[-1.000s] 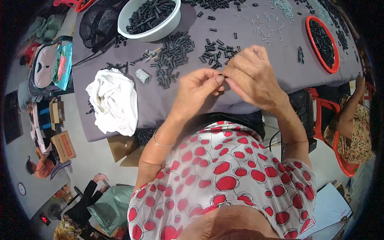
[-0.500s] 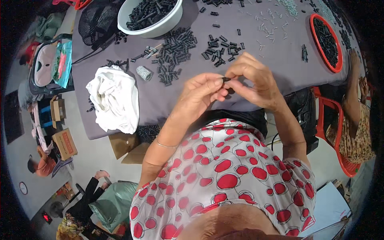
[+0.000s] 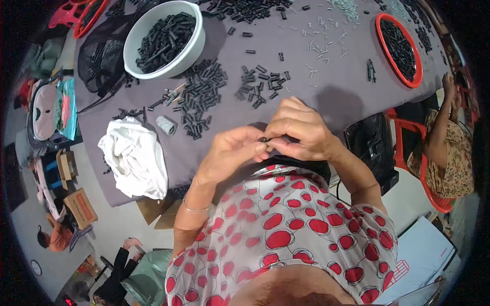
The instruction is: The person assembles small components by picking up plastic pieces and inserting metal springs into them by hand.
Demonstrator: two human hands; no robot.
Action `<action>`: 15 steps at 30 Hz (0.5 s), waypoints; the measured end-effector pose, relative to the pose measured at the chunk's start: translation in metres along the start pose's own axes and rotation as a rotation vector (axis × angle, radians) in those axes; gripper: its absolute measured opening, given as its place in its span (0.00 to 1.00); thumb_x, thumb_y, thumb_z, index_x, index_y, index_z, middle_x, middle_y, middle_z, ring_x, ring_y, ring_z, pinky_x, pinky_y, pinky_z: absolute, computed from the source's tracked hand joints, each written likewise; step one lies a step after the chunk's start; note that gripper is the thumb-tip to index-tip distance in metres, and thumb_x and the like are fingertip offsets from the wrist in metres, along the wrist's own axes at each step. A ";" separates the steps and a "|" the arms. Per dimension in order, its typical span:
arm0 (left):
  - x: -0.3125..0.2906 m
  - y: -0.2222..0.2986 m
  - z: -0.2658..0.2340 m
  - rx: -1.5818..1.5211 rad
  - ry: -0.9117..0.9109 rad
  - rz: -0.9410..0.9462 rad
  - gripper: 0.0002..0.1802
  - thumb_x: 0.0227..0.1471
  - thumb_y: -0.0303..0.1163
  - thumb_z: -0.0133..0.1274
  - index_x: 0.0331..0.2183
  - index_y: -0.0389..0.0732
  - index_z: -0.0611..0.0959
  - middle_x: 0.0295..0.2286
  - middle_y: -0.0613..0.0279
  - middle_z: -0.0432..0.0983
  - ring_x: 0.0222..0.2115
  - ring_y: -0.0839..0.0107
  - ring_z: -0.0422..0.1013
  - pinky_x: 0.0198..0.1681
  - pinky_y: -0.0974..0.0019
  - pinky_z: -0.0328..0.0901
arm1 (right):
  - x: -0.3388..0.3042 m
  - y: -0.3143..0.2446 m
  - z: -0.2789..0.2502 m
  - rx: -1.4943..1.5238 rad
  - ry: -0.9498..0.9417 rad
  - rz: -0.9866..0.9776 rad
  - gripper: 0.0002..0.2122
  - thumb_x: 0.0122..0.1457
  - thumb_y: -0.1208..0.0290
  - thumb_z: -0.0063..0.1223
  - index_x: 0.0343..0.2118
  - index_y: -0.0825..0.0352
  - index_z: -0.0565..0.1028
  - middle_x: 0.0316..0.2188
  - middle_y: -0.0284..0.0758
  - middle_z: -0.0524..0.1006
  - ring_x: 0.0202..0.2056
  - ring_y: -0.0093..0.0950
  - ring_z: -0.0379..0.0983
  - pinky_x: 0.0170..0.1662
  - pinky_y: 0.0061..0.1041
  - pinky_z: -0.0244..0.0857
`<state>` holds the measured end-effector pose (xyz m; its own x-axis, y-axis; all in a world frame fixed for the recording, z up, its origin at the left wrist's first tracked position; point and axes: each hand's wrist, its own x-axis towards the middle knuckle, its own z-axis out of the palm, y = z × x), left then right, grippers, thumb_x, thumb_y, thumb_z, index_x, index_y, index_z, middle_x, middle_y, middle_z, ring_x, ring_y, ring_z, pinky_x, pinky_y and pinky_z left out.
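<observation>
My left hand pinches a small black plastic piece between thumb and fingertips, just above the near edge of the table. From the other side, my right hand grips the same piece with thumb and forefinger; the fingertips hide most of it. Beyond my hands lies a loose group of short black tubular parts. A larger heap of similar black parts spreads to its left. Several small metal springs are scattered farther back on the right.
A white basin full of black parts stands at the back left, near black mesh. White cloth and a grey roll lie left. A red tray of black parts is at right, near another person seated.
Both hands, still closed on the black piece, appear lower and farther left in the picture. The table's contents have shifted too, as my view has turned.
</observation>
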<state>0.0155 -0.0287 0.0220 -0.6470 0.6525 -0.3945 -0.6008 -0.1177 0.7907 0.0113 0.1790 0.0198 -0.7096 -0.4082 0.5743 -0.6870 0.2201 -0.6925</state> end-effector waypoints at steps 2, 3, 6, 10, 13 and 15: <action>0.001 -0.003 -0.004 -0.089 -0.050 0.051 0.11 0.54 0.24 0.50 0.40 0.31 0.77 0.32 0.59 0.77 0.32 0.76 0.72 0.36 0.72 0.68 | 0.001 -0.002 -0.004 0.000 -0.024 0.023 0.12 0.38 0.82 0.61 0.28 0.67 0.73 0.23 0.31 0.73 0.24 0.29 0.67 0.30 0.28 0.57; 0.001 -0.004 -0.006 -0.092 -0.058 0.048 0.11 0.54 0.24 0.50 0.40 0.31 0.77 0.32 0.59 0.77 0.32 0.76 0.72 0.36 0.72 0.68 | 0.001 -0.003 -0.006 0.010 -0.051 0.040 0.12 0.38 0.82 0.62 0.28 0.67 0.73 0.24 0.31 0.74 0.25 0.30 0.67 0.30 0.28 0.58; 0.003 -0.002 -0.004 -0.041 -0.011 0.030 0.11 0.54 0.24 0.50 0.40 0.31 0.77 0.33 0.59 0.77 0.32 0.75 0.73 0.37 0.72 0.68 | 0.002 -0.001 -0.003 -0.006 -0.051 0.034 0.12 0.38 0.81 0.62 0.28 0.66 0.74 0.25 0.31 0.74 0.26 0.30 0.67 0.31 0.29 0.57; 0.006 -0.005 -0.002 0.067 0.100 0.081 0.10 0.54 0.25 0.51 0.38 0.31 0.78 0.30 0.58 0.77 0.28 0.76 0.72 0.35 0.73 0.68 | 0.001 0.000 -0.006 -0.021 -0.080 0.075 0.10 0.39 0.79 0.62 0.27 0.67 0.74 0.25 0.31 0.74 0.27 0.31 0.67 0.32 0.28 0.59; 0.006 -0.005 0.000 0.067 0.119 0.112 0.10 0.54 0.26 0.51 0.38 0.32 0.78 0.30 0.58 0.77 0.27 0.76 0.72 0.34 0.74 0.68 | 0.000 0.002 -0.026 -0.200 -0.121 0.137 0.08 0.41 0.79 0.60 0.27 0.66 0.74 0.25 0.31 0.74 0.29 0.32 0.68 0.33 0.26 0.61; 0.006 -0.006 0.000 0.059 0.136 0.132 0.10 0.54 0.26 0.51 0.38 0.32 0.78 0.30 0.58 0.77 0.27 0.76 0.72 0.34 0.74 0.68 | -0.011 0.012 -0.050 -0.279 0.057 0.293 0.06 0.44 0.79 0.57 0.28 0.65 0.74 0.26 0.33 0.74 0.30 0.31 0.69 0.35 0.25 0.62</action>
<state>0.0152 -0.0240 0.0147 -0.7784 0.5267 -0.3416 -0.4804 -0.1494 0.8642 0.0030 0.2304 0.0273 -0.8837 -0.2445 0.3990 -0.4650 0.5549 -0.6898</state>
